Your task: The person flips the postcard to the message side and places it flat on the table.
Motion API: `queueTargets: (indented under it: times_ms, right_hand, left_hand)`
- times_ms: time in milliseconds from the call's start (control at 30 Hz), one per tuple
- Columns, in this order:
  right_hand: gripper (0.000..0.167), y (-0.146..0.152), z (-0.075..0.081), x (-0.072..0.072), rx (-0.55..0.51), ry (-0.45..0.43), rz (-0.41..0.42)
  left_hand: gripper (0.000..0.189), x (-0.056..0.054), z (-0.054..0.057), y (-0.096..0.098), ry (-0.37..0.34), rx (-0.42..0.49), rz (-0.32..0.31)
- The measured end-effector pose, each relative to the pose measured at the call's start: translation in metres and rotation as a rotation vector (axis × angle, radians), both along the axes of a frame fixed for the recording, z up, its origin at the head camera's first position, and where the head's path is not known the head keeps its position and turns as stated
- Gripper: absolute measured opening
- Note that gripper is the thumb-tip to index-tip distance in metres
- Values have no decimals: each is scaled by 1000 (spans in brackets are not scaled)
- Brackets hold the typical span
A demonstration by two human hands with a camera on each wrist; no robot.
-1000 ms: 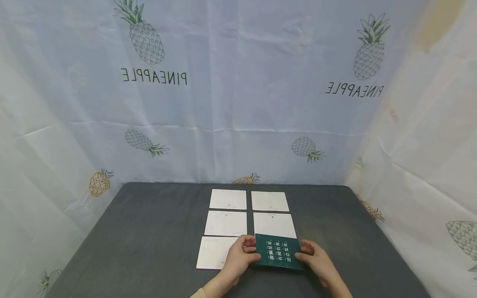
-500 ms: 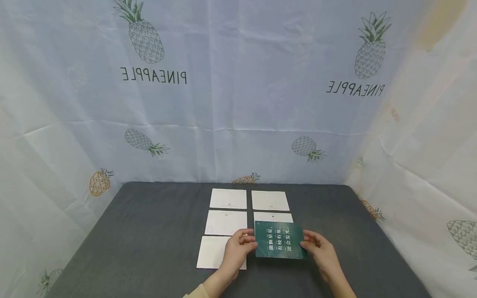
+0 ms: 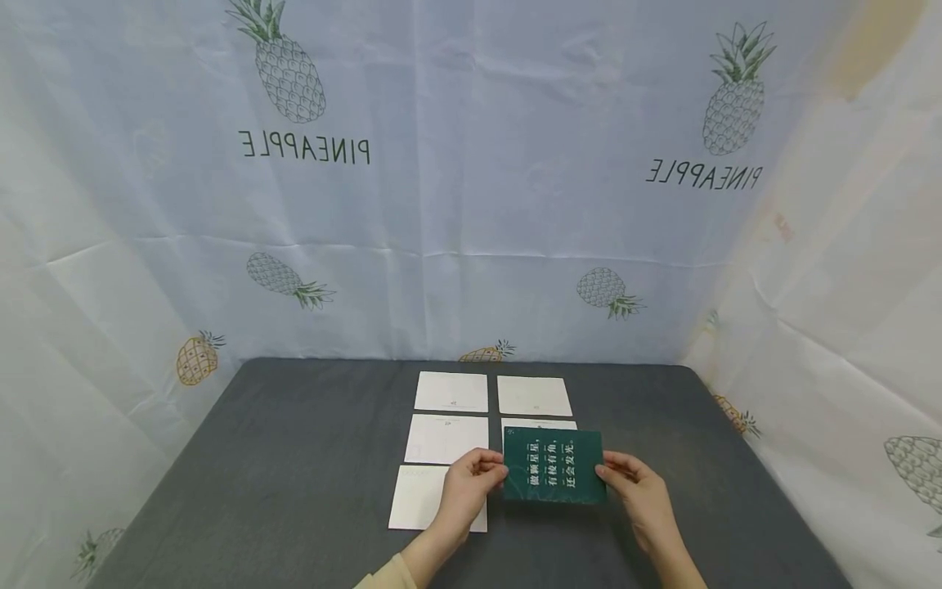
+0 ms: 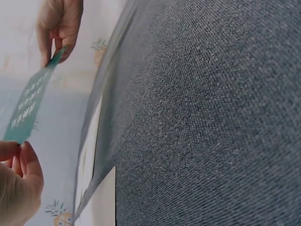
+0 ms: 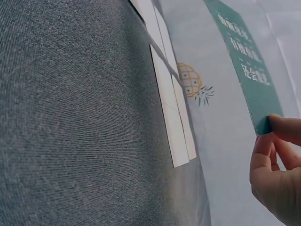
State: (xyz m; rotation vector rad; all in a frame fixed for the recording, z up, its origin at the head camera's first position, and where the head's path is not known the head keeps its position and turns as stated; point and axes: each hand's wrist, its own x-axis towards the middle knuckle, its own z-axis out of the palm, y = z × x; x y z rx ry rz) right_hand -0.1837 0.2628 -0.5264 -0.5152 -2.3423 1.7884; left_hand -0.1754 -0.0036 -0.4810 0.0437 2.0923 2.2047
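A dark green postcard [image 3: 553, 465] with white printed characters is raised above the table, its printed side turned up toward the head camera. My left hand [image 3: 464, 491] pinches its left edge between thumb and fingers. At the opposite edge, my right hand [image 3: 642, 497] pinches it the same way. Both wrist views show the green card [image 4: 29, 106] off the cloth, gripped at its two ends. In the head view it overlaps most of a white card [image 3: 540, 424] lying behind it.
White cards lie in two columns on the dark grey table [image 3: 294, 474]: a left one with a back card [image 3: 451, 392], a middle card [image 3: 445, 438] and a front card [image 3: 415, 497], and a right one with a back card [image 3: 534, 396]. A pineapple-print curtain [image 3: 471, 204] surrounds the table.
Both hands have lifted the green postcard up and away from the front of the table, tilting its face more toward the head camera. The white cards have stayed put.
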Motion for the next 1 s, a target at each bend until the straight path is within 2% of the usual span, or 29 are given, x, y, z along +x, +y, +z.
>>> queueTargets:
  times_ms: [133, 200, 333, 533, 633, 833, 900, 1000]
  right_hand:
    - [48, 1, 1, 2, -53, 70, 16]
    - [44, 1, 1, 3, -67, 77, 9]
    - [44, 1, -2, 1, -77, 53, -45]
    - [46, 3, -4, 2, -29, 40, -47]
    - [41, 1, 6, 8, -58, 54, -15]
    - [35, -9, 37, 25, -198, 160, 126]
    - [33, -11, 42, 27, -201, 169, 142]
    - [30, -13, 47, 30, -132, 145, 123]
  left_hand:
    - [18, 0, 1, -1, 11, -24, 9]
    - [18, 0, 2, -1, 12, -33, 9]
    - [17, 0, 1, -2, 6, -50, 13]
    - [16, 0, 0, -3, 17, -75, 8]
    - [16, 0, 0, -4, 18, -79, -1]
    - [16, 0, -1, -5, 20, -72, -8]
    - [16, 0, -2, -5, 19, -75, -13]
    - [16, 1, -4, -5, 14, -85, -35]
